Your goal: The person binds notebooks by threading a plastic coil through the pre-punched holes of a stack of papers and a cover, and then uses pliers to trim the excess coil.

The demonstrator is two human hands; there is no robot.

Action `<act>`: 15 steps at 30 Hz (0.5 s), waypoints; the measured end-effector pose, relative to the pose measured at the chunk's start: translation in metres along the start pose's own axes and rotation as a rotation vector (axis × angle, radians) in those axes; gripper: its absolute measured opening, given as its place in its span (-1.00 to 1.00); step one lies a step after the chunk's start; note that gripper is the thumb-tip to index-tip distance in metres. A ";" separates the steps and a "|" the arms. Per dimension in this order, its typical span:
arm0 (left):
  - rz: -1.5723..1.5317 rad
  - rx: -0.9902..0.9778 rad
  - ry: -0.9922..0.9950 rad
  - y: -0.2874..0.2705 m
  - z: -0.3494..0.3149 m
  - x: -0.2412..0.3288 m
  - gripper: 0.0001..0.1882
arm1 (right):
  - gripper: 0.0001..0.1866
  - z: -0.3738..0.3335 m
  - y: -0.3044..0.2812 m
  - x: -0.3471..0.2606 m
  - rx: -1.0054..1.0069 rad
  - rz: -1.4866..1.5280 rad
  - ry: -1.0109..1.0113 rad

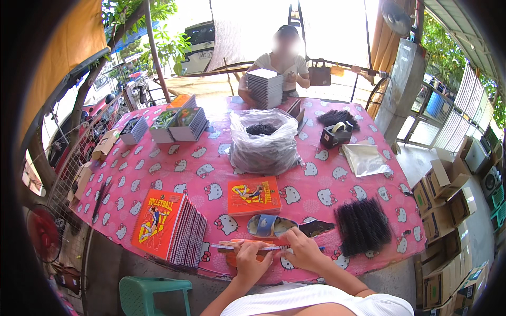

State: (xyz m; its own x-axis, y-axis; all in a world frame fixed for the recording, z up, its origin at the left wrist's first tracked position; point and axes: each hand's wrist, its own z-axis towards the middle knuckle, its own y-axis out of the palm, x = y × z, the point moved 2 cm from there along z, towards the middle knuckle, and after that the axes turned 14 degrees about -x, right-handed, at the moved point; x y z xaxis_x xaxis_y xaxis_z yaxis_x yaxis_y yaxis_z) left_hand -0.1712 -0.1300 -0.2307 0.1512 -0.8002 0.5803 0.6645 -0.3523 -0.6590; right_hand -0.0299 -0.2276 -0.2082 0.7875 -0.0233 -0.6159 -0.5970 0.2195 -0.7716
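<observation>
A notebook (224,246), seen edge-on, lies across the table's near edge in front of me. My left hand (252,260) is closed on it, fingers over its edge and thumb below. At the notebook's right end my right hand (305,253) pinches with bent fingers; what sits between the fingertips is too small to make out. An orange piece (232,259) shows under my left hand. Just beyond the hands lie a blue slipper (270,226) and a dark flat piece (316,227). To the right is a pile of black spiral binding coils (362,226).
Orange notebooks stand in a tall stack (161,224) at left and a low stack (254,196) ahead. Beyond are a plastic bag of coils (263,142), a tape dispenser (336,135) and other notebooks (182,125). Across the table a person (279,68) holds a notebook stack (264,88). Cardboard boxes (448,210) line the right.
</observation>
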 end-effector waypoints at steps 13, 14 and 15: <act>-0.016 -0.003 -0.043 0.000 -0.002 0.001 -0.75 | -0.74 0.011 -0.007 -0.003 -0.010 -0.070 -0.116; -0.024 -0.001 -0.057 0.000 -0.003 0.000 -0.76 | -0.74 0.011 -0.001 0.000 -0.049 -0.074 -0.124; -0.029 -0.015 -0.059 0.000 -0.002 0.001 -0.75 | -0.74 0.010 0.004 0.002 -0.085 -0.079 -0.129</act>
State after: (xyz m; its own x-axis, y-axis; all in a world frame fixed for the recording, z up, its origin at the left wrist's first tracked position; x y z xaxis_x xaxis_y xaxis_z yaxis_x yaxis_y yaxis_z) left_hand -0.1726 -0.1316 -0.2313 0.1752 -0.7594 0.6265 0.6580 -0.3830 -0.6483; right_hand -0.0294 -0.2169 -0.2111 0.8425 0.0888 -0.5313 -0.5386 0.1385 -0.8311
